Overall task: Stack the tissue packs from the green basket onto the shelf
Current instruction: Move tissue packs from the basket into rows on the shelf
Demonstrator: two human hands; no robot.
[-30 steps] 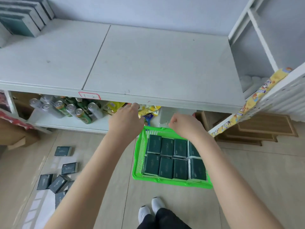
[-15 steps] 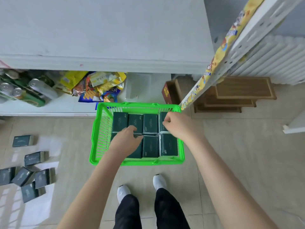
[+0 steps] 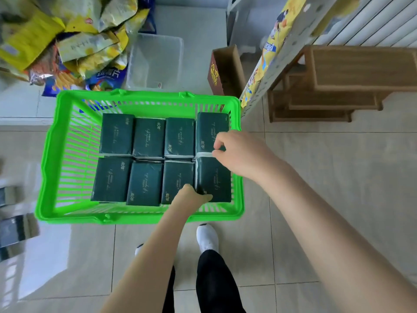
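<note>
The green basket (image 3: 67, 154) sits on the floor below me. It holds several dark green tissue packs in two rows. My right hand (image 3: 237, 154) pinches the white far edge of the near right tissue pack (image 3: 214, 177). My left hand (image 3: 191, 197) curls around that same pack's near end, with its fingertips hidden below the pack. The pack still lies flat in the basket, level with its neighbours. Of the shelf only the white bottom board (image 3: 20, 105) at top left and a grey upright (image 3: 291, 48) show.
Yellow and blue snack bags (image 3: 79, 44), a clear plastic tub (image 3: 155, 62) and a brown carton (image 3: 223, 68) stand behind the basket. Wooden steps (image 3: 338, 86) are at the right. Loose packs (image 3: 15, 229) lie blurred on the floor at left. My white shoes (image 3: 206, 237) are just behind the basket.
My head has dropped much closer to the basket. Both hands have shifted to the near right pack, the left from the middle packs and the right from the far right corner.
</note>
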